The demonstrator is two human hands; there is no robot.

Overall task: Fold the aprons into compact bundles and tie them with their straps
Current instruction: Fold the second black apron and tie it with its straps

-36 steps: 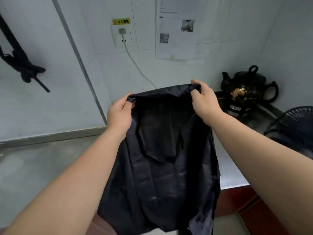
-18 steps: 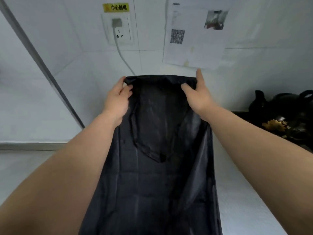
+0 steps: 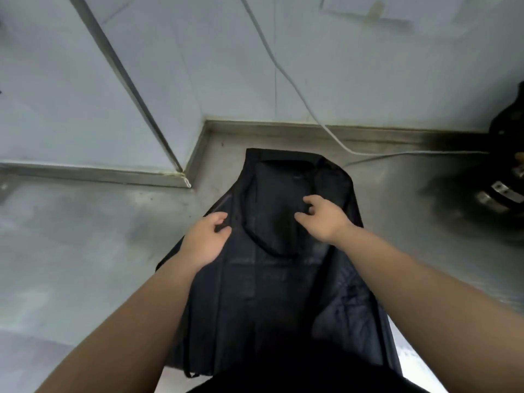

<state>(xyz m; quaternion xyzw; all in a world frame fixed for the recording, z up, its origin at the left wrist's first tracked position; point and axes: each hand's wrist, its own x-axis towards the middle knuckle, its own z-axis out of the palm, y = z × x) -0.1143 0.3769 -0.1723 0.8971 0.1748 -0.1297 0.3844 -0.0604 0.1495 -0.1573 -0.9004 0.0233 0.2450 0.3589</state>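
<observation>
One black apron lies spread on the grey counter, bib toward the wall. The left hand pinches its side edge; the right hand — fingers loosely bent — rests on the bib, gripping nothing. Thin, limp, probably slippery cloth — best taken at hems and corners.

Bare forearms and hands
</observation>
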